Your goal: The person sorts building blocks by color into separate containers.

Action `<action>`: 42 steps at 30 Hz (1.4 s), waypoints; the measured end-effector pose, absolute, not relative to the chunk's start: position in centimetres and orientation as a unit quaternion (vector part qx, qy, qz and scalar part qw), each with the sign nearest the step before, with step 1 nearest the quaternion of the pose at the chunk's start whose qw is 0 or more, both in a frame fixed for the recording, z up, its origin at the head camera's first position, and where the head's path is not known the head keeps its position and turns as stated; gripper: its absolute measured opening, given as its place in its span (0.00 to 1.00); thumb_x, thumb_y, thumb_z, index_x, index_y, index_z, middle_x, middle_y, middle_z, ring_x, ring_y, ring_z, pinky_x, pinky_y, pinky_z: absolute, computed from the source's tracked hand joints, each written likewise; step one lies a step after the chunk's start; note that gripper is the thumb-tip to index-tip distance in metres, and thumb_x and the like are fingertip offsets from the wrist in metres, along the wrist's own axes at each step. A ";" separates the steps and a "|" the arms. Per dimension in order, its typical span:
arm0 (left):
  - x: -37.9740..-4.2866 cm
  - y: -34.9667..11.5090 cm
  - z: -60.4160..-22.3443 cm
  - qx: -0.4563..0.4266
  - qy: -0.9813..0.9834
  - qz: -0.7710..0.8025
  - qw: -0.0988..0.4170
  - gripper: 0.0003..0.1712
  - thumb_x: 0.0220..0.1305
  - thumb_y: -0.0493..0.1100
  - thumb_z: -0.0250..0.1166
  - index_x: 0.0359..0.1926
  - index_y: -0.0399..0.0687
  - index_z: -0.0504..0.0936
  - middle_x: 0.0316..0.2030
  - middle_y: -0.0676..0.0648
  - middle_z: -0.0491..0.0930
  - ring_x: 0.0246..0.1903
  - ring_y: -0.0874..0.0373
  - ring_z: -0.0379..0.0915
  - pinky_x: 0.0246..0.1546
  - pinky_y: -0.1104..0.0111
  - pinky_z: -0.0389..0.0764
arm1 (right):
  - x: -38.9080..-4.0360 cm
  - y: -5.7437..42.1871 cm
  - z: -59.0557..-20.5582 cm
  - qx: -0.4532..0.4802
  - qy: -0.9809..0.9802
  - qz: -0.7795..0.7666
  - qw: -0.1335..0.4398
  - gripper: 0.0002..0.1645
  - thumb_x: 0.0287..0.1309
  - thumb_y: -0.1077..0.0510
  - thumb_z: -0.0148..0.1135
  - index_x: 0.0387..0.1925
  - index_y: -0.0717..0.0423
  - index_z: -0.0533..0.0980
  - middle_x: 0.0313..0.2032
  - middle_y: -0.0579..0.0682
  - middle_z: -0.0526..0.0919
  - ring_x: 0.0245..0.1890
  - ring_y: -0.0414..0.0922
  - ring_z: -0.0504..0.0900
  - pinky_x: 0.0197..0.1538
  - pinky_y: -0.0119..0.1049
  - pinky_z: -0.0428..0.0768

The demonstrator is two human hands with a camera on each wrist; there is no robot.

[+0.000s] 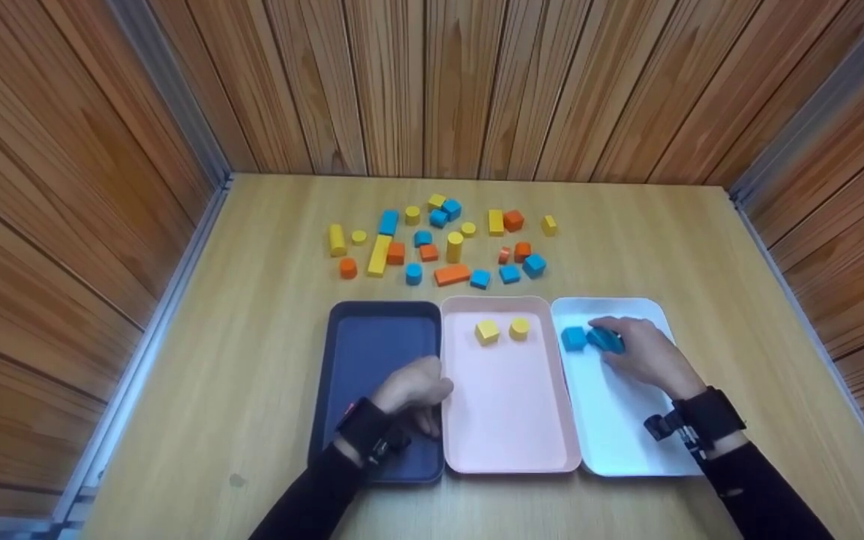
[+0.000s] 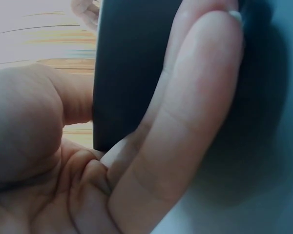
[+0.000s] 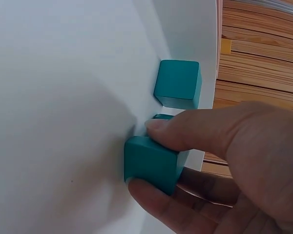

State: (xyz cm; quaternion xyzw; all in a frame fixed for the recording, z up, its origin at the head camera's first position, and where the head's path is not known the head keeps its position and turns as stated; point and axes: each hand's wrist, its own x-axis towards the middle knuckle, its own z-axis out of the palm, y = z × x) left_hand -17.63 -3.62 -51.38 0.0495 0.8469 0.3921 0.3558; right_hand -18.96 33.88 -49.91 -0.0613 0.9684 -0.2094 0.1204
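In the white tray (image 1: 612, 420), my right hand (image 1: 646, 356) pinches a blue block (image 3: 151, 163) between thumb and fingers, low near the tray's far end. A blue cube (image 3: 178, 83) sits beside it, and another blue piece (image 3: 163, 116) shows partly behind the thumb. My left hand (image 1: 413, 386) is at the right side of the dark blue tray (image 1: 379, 330). The left wrist view has that tray's dark wall (image 2: 129, 73) between thumb and fingers, with the fingers on the inner side.
Between these trays lies a pink tray (image 1: 507, 420) with a yellow cube (image 1: 487, 332) and a yellow cylinder (image 1: 519, 328). Beyond the trays, several yellow, orange and blue blocks are scattered, among them an orange bar (image 1: 452, 274). Wooden walls (image 1: 462, 90) enclose the table.
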 end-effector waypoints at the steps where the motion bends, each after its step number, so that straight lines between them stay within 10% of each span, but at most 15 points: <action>1: -17.6 -3.6 -51.4 0.051 0.847 0.392 0.355 0.13 0.67 0.38 0.51 0.29 0.37 0.76 0.14 0.37 0.83 0.10 0.52 0.81 0.10 0.65 0.78 | -19.0 33.9 -49.9 -0.064 0.969 -0.209 0.119 0.33 0.61 0.63 0.69 0.68 0.57 0.74 0.65 0.65 0.77 0.63 0.64 0.77 0.67 0.66 0.72; 16: -17.6 -3.7 -51.4 0.050 0.849 0.389 0.355 0.12 0.66 0.39 0.51 0.29 0.37 0.76 0.14 0.37 0.83 0.12 0.50 0.82 0.10 0.64 0.79 | -19.9 34.6 -46.5 -0.060 0.962 -0.223 0.145 0.36 0.64 0.53 0.69 0.72 0.53 0.70 0.59 0.64 0.80 0.53 0.59 0.80 0.52 0.54 0.85; 42: -17.6 -3.7 -51.2 0.039 0.848 0.392 0.355 0.09 0.65 0.37 0.51 0.30 0.37 0.74 0.14 0.36 0.82 0.13 0.46 0.84 0.10 0.64 0.79 | -31.5 31.1 -44.0 -0.073 0.963 -0.233 0.111 0.34 0.64 0.58 0.68 0.70 0.54 0.70 0.63 0.64 0.76 0.59 0.62 0.76 0.58 0.57 0.82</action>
